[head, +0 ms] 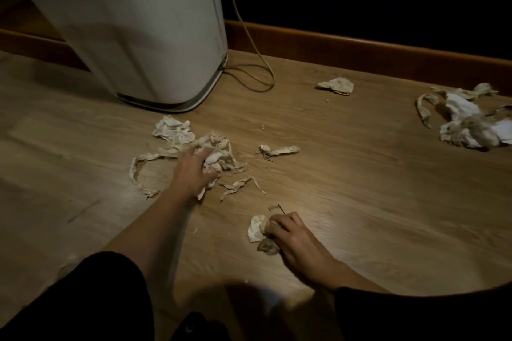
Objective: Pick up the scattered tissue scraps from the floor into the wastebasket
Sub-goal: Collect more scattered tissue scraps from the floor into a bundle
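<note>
Gathering step in hand: both hands down on the wood floor (360,202), collecting scraps, nothing binned yet as far as shown. Left hand (194,169) sits on the middle tangle of tissue (221,155), fingers curled into it and closing around a bunch; grasp looks partial, long strips trail off to the left and near side. Right hand (293,232), nearer and to the right, is clenched on a small wad (257,227), part of it sticking out on the left of the fist. Loose pieces not yet touched: a crumpled sheet (173,130) just beyond the left hand, a twisted strip (278,150) right of the tangle, thin shreds (238,185) just near of it, a small scrap (336,85) far right near the baseboard (360,47), and a big pile (465,122) at the far right edge. Tissue looks off-white, torn, crumpled, some twisted into ropes; light and flimsy, likely to shed bits when lifted. A tall white appliance-like body (133,22) with a cable (249,63) stands far left; cannot tell if that is the wastebasket, no open bin is in view. Next move probably: bunch the tangle tight so strips don't drop, lift both handfuls, carry to the bin, then come back for the right-side pile.
</note>
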Available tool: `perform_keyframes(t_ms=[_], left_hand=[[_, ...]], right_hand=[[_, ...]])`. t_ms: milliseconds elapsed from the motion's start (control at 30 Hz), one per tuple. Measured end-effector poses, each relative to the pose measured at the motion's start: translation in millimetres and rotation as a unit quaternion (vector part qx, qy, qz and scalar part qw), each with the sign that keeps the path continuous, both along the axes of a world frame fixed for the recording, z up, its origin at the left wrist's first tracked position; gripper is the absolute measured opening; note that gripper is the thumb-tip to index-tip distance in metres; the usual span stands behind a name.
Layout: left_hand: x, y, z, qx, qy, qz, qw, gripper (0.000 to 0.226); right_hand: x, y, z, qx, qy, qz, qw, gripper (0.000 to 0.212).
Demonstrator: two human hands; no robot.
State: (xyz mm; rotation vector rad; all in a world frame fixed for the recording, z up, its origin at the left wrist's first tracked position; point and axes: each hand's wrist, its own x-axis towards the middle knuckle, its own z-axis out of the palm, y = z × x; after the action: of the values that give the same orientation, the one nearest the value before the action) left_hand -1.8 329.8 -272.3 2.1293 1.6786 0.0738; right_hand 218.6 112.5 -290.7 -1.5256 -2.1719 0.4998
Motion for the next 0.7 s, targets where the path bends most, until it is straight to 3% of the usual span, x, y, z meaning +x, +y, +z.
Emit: perform_keyframes(t_ms=[100, 233, 367, 467, 567, 700], left_hand=[[13.4, -12.9, 1.8, 0.054, -0.002, 0.002, 0.999, 0.052], [25.5, -21.6, -2.7, 0.095, -0.056, -0.007, 0.994, 0.051], [31.8, -19.2, 9.1, 0.145, -0.101, 0.094, 0.98, 0.048], [39.3, -28.0, 18.7, 0.106, -0.096, 0.126, 0.982, 0.047], [44.1, -51.1, 13.0, 0.011, -0.043, 0.109, 0.993, 0.061], [46.1, -76.3, -5.0, 0.025, 0.014, 0.085, 0.996, 0.078]], right_hand=[[2.3, 23.7, -5.2, 0.005, 0.0, -0.003, 1.0, 0.018], [14.3, 86.4, 6.9, 0.026, 0.034, -0.069, 0.997, 0.019], [32.1, 149.9, 17.7, 0.036, 0.051, -0.161, 0.985, 0.018], [34.5, 170.8, 11.9, 0.0, 0.034, -0.209, 0.977, 0.023], [17.6, 160.9, 4.6, -0.08, 0.003, -0.216, 0.973, 0.048], [0.1, 126.3, -5.3, -0.045, -0.035, -0.148, 0.987, 0.059]])
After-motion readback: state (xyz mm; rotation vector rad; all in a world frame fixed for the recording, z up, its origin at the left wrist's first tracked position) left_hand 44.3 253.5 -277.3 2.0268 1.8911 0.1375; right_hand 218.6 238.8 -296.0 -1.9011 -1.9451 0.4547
